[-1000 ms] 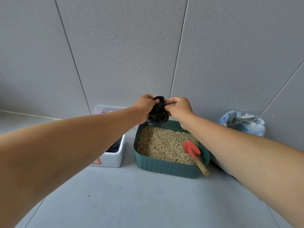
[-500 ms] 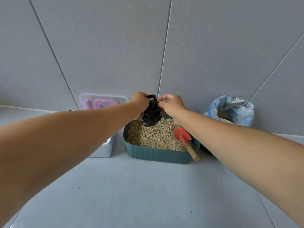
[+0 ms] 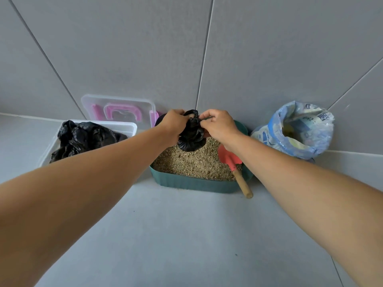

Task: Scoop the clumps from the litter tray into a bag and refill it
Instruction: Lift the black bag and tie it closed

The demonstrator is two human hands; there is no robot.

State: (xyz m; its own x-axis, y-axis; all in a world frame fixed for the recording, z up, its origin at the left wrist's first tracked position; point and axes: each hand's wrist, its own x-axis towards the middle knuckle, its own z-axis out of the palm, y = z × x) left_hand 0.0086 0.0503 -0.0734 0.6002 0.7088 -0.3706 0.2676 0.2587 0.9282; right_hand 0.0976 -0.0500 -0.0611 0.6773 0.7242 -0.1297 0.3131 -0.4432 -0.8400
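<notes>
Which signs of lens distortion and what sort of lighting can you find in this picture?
Head view: wall seams splay outward and the left forearm swells toward the edge, wide-angle distortion; light soft and even, no hard shadows; litter tray and black bag look sharp.

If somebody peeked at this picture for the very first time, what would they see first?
First, the two hands in the middle: the left hand and right hand pinch the gathered top of a small black bag, held over the green litter tray. Next comes the red scoop, lying at the tray's right side with its wooden handle poking out over the rim. An open blue litter sack stands by the wall on the right.
</notes>
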